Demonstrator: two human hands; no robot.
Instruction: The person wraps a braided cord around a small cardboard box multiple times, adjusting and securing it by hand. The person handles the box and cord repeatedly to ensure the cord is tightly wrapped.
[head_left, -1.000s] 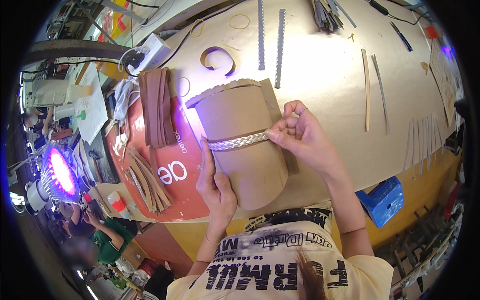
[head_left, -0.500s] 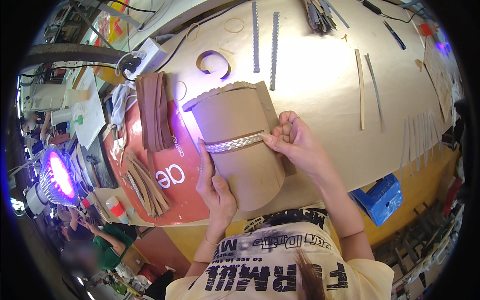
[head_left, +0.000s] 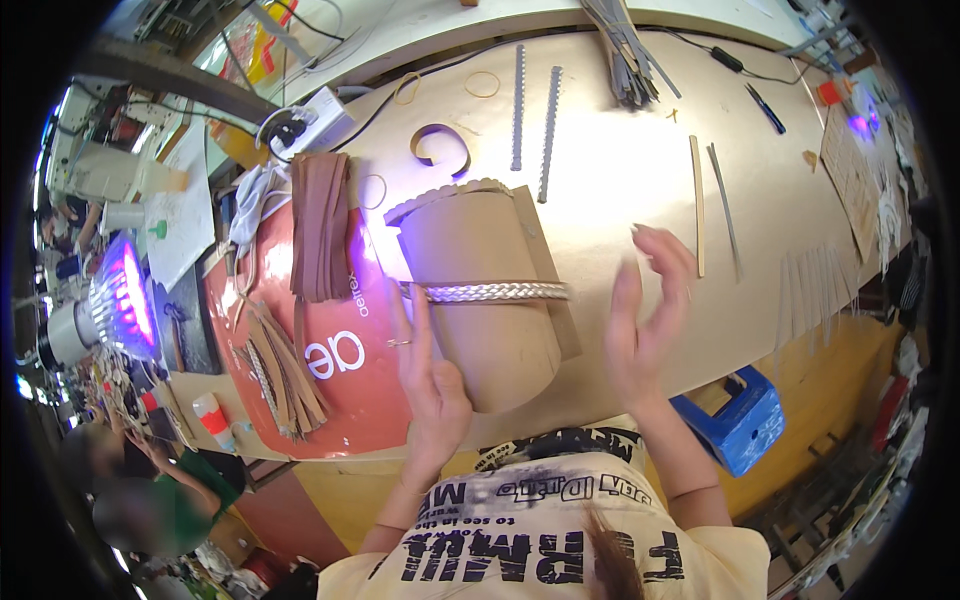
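Observation:
A brown cardboard form (head_left: 490, 345) with a rounded, arched top and a scalloped far edge lies on the table in front of me. Across it runs a silver braided strap (head_left: 490, 292) edged by a darker brown band. My left hand (head_left: 430, 385) rests along the form's left side, fingers stretched out and slightly apart, the fingertips at the strap's left end. To the right of the form, apart from it, my right hand (head_left: 650, 320) is raised with fingers and thumb spread, a little blurred, nothing in it.
A bundle of brown strips (head_left: 320, 230) lies on an orange-red sheet (head_left: 370, 410), near more loose strips (head_left: 285, 375). Two grey strips (head_left: 518, 110) and a curled brown band (head_left: 440, 150) lie beyond the form. A lit lamp (head_left: 125, 300) stands left; a blue stool (head_left: 735, 420) is at right.
My right hand has let go of the strap's right end and moved right, its fingers opening. The strap now reaches over the form's right edge. The left hand stays at the left side.

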